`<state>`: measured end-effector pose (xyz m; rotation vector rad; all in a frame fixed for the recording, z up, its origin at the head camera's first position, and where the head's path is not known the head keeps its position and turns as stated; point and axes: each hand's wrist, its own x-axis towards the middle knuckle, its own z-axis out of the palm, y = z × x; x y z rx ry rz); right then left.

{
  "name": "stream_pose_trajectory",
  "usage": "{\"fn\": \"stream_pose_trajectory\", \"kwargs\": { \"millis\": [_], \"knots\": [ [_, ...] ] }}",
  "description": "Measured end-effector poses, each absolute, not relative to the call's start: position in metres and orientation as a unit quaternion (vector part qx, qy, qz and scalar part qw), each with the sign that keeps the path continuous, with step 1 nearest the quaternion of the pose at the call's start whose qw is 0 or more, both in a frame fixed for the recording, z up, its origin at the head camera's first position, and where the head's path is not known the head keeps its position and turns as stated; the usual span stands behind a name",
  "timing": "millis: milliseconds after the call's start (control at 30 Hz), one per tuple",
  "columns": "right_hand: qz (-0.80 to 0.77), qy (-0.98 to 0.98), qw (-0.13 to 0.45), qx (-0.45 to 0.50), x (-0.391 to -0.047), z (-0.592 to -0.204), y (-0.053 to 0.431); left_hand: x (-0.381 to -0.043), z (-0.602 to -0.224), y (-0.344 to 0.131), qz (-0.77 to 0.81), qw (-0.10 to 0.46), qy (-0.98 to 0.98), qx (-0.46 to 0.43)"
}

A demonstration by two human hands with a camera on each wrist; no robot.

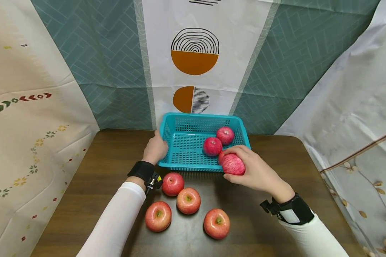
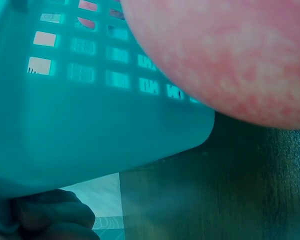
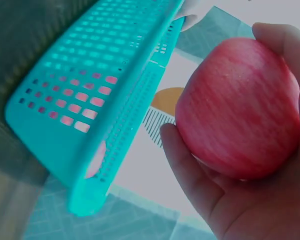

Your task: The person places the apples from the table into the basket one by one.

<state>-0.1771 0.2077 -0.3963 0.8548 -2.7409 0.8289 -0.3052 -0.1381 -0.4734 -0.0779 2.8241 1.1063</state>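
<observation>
Two-handed: grips a red apple [image 1: 233, 164] with the right hand [image 1: 254, 167] at four o'clock on the blue basket [image 1: 186, 167]; holds its rim at nine with the left hand [image 1: 155, 148]. Shows three apples [image 1: 212, 146] inside towards three, four more [image 1: 188, 201] on the table [image 1: 119, 150], six to seven.

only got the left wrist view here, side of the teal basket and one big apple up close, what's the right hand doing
Observer: In the head view, the right hand holds an apple by the basket's near rim, toward its right end.
Operator: ok and how many show inside
Observer: Three red apples show in the basket's right half, one of them partly hidden behind the held one.
Operator: got it, how many out on the table
Observer: Four loose apples, all on the person's side of the basket.
</observation>
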Motion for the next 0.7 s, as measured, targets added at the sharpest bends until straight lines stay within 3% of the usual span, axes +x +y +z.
{"fn": "stream_pose_trajectory", "kwargs": {
  "millis": [333, 700],
  "knots": [
    [0.241, -0.932, 0.044, 0.267, -0.224, -0.376, 0.186, -0.305, -0.472, -0.133, 0.369, 0.056, 0.927, -0.024],
    [0.25, -0.942, -0.019, 0.224, -0.267, -0.38, 0.169, -0.302, -0.47, -0.138, 0.37, 0.051, 0.927, -0.023]
  ]
}}
